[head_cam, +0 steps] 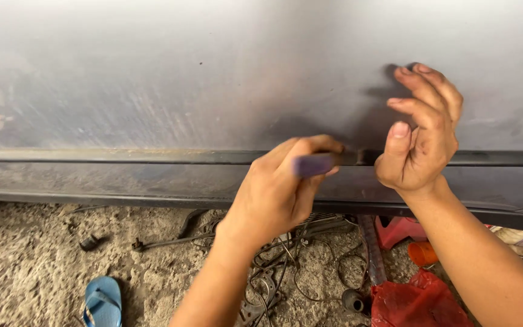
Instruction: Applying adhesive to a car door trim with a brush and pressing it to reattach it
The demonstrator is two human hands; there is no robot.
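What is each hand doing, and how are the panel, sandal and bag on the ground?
Left hand: gripping a purple-handled tool, tip at the dark seam.
Right hand: open, fingertips resting on the panel.
Large grey metal body panel: scuffed, dull.
Blue rubber sandal: lying flat on the ground.
Red plastic bag: crumpled.

Left hand (276, 191) pinches purple block (313, 164) against dark trim strip (152, 157).

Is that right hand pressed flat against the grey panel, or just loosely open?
Loosely open. The right hand has curled fingers, only their tips near the grey panel. The left hand pinches a purple tool at the dark trim strip.
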